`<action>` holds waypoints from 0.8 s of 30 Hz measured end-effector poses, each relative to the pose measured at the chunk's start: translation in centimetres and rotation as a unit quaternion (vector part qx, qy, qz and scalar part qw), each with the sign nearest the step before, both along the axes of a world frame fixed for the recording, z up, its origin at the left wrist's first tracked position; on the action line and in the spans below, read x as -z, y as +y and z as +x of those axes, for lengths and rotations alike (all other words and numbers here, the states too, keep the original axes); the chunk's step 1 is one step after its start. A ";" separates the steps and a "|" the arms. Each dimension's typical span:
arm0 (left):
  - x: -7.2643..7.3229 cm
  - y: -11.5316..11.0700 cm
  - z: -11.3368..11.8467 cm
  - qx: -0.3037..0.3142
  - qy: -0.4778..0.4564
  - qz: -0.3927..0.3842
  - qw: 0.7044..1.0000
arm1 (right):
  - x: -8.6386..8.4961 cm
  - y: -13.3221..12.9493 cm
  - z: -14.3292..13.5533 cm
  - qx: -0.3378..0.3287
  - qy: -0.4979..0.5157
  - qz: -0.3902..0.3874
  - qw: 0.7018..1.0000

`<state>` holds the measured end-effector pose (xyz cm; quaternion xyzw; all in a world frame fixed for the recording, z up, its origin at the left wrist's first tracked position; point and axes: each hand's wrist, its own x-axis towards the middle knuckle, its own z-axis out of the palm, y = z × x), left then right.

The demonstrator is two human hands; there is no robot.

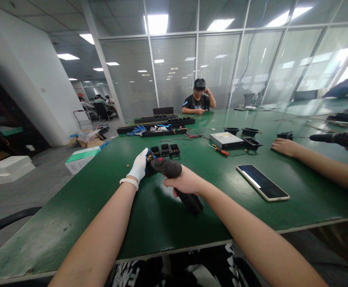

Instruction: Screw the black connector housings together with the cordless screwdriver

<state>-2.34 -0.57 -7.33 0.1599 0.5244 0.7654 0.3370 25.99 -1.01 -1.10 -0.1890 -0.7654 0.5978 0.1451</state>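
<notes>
My left hand (138, 165), in a white glove with blue at the fingers, is closed on a small black part with brass-coloured pieces (149, 158). My right hand (187, 180) is bare and wrapped round the grip of a black cordless drill (170, 168) with a red mark. The drill's nose points left and meets the black part, though its tip is hard to make out. Just beyond my left hand stand several small black boxes (165, 150) with metal pieces inside. A tiny brass piece (128, 165) lies to the left of the glove.
A phone (262, 182) lies to the right, behind it a screwdriver (220, 150) and a silver box (226, 140). More black boxes (251, 143) surround it. At right, a co-worker's hand (284, 146) lies near another drill (338, 138). Another person (198, 99) sits across the table.
</notes>
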 end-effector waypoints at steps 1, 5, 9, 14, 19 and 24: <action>0.0 0.0 0.0 -0.007 0.002 -0.005 1.000 | 0.0 0.0 0.0 0.000 0.001 -0.002 1.000; -0.1 0.0 0.2 -0.003 0.000 -0.023 1.000 | 0.0 0.0 0.1 0.000 0.000 -0.002 1.000; -0.3 -0.1 0.4 0.011 0.002 -0.021 1.000 | -0.1 -0.1 0.2 0.001 -0.001 0.002 1.000; -0.2 0.0 0.2 -0.003 0.015 -0.017 1.000 | -0.3 -0.2 0.2 -0.002 -0.003 0.001 1.000; -0.3 -0.1 0.3 0.008 0.006 -0.024 1.000 | -0.2 -0.1 0.1 -0.004 -0.003 0.000 1.000; -0.5 -0.3 0.5 0.009 0.005 -0.017 1.000 | -0.1 0.0 0.1 -0.009 0.006 -0.004 1.000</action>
